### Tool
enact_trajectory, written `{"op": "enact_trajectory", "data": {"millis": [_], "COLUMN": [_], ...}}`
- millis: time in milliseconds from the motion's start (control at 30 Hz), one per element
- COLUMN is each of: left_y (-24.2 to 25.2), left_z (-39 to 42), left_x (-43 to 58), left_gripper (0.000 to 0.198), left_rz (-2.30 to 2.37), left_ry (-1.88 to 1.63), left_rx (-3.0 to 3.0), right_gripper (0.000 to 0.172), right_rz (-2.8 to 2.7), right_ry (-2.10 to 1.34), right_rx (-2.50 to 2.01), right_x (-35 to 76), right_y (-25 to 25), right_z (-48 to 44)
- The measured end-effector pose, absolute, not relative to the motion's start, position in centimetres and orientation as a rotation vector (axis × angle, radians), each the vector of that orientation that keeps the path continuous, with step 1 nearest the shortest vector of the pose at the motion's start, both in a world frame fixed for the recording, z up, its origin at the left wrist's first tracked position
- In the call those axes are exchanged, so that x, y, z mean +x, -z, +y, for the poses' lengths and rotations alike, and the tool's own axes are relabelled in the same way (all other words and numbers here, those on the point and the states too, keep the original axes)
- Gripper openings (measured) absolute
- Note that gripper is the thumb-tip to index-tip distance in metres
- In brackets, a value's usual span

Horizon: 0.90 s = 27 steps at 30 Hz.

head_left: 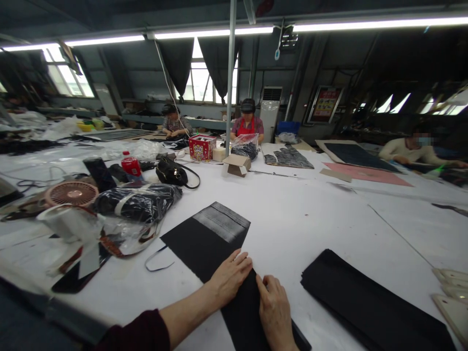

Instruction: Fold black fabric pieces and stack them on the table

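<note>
A long black fabric panel (204, 243) lies on the white table in front of me, with a greyish, whitish-coated band across its far end. My left hand (231, 277) rests on the panel, fingers stretched out over its right edge. Just right of it, my right hand (275, 304) has its fingers curled and its thumb against that same edge, where the panel seems folded over. Part of the near end is hidden under my hands and forearm. A stack of black panels (365, 297) lies to the right of my right hand.
Left of the panel lie a thin dark cord (155, 258), a plastic-wrapped black bundle (141, 201), a pink fan (73, 193), a red-capped bottle (131, 165) and a black handbag (171, 170). An open cardboard box (237, 165) stands beyond. Several people work at the far tables.
</note>
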<state>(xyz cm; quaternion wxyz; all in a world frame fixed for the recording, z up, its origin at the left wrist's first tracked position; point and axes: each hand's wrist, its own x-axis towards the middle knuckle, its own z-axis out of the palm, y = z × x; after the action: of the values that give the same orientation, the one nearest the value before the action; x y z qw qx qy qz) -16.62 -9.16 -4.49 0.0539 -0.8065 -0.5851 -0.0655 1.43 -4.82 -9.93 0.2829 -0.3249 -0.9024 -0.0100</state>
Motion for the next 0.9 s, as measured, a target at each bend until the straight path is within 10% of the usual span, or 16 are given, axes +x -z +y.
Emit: {"op": "enact_trajectory", "data": {"millis": [900], "left_y": [4.9], "left_z": [-9.9], "left_x": [-14.4], "left_gripper": [0.046], "left_rz": [-1.614], "left_ry": [0.138], "left_rx": [-2.516], "right_gripper": [0.037], "right_rz": [-2.353], "right_ry": [0.022], "right_rx": [-0.932], "right_x": [6.7], "right_y": [9.9], "right_z": [-7.0]}}
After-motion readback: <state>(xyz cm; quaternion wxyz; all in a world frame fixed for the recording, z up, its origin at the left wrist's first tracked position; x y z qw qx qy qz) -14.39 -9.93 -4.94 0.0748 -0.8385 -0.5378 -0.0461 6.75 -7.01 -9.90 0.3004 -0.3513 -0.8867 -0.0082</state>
